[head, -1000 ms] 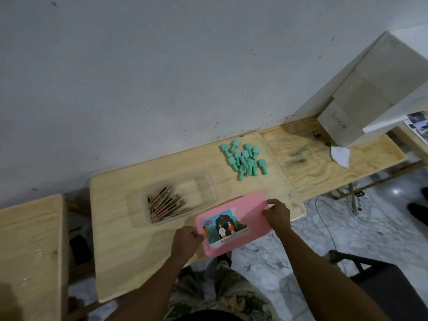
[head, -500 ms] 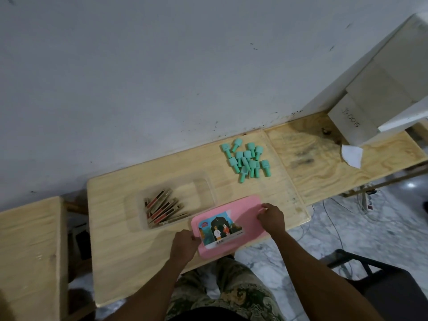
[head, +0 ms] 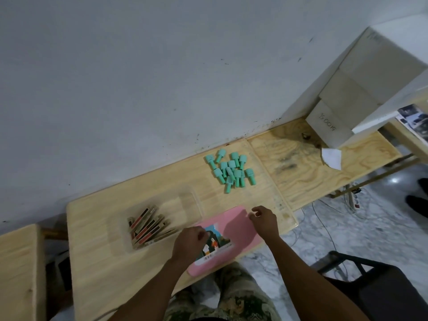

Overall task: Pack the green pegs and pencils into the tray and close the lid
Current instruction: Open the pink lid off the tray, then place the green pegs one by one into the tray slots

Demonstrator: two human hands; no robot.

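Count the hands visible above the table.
2. The left hand is over the picture on the pink lid; the right hand is at its far corner. None seems hidden.

A scuffed white wall (head: 162, 77) backs the pale plywood tabletop (head: 104, 262), with grey marbled floor (head: 370, 237) and a black chair (head: 391, 290) below.

Bare tabletop (head: 215, 198) lies open between the tray (head: 178, 205) and the green pegs (head: 230, 170), wall (head: 162, 100) close behind.
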